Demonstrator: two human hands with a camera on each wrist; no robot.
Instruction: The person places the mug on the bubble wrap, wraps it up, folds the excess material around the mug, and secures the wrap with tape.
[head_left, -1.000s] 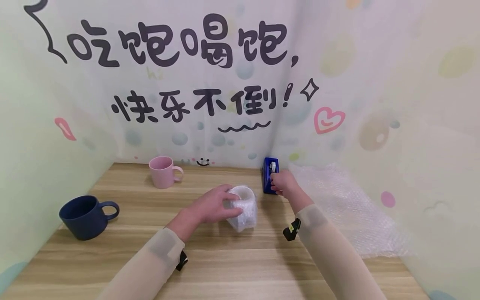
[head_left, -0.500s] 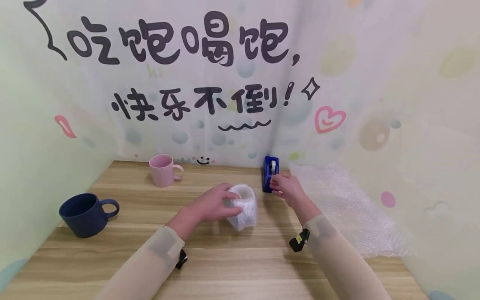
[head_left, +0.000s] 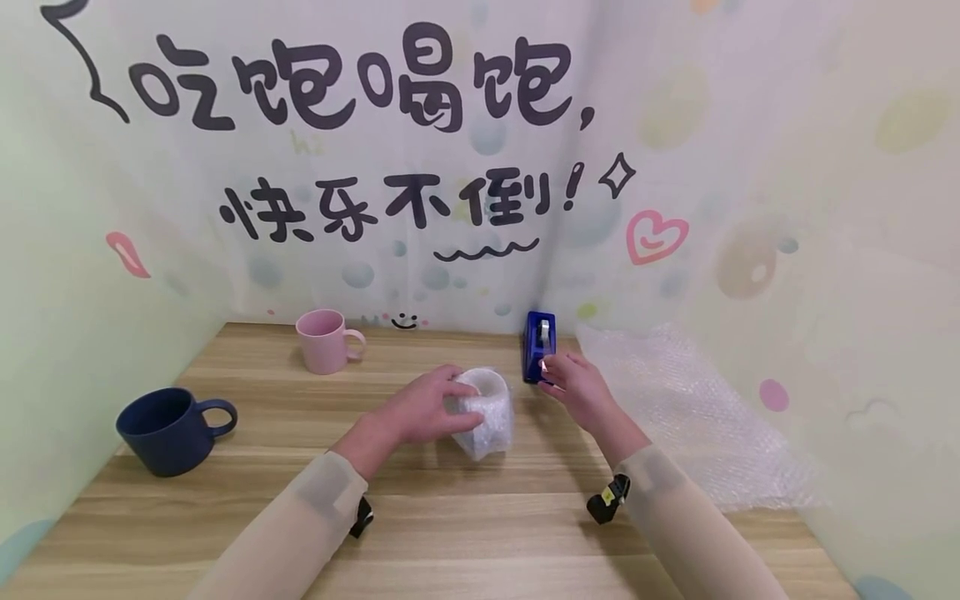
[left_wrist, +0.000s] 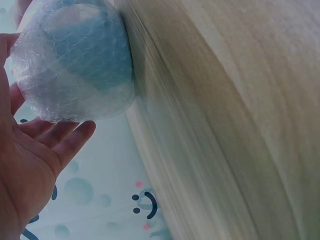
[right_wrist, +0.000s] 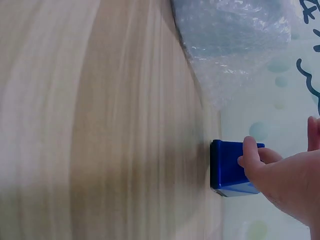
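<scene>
In the head view my left hand [head_left: 427,406] holds a bubble-wrapped cup [head_left: 491,417] with a round opening, on the wooden table. Seen from the left wrist, thumb and fingers lie around the wrapped cup [left_wrist: 80,60], which looks pale blue through the plastic. My right hand [head_left: 588,396] is at the front of a blue tape dispenser [head_left: 531,342], near the back wall. In the right wrist view its bent fingers overlap the dispenser [right_wrist: 227,165]; I cannot tell whether they pinch tape.
A pink mug [head_left: 324,346] stands at the back left, and a dark blue mug [head_left: 168,442] at the left edge. A bubble wrap sheet [head_left: 682,417] lies flat along the right side. A printed wall [head_left: 420,283] closes off the back.
My right hand has drawn back slightly from the tape dispenser, toward me, and its fingers have spread a little. The left hand and the wrapped cup have stayed in place.
</scene>
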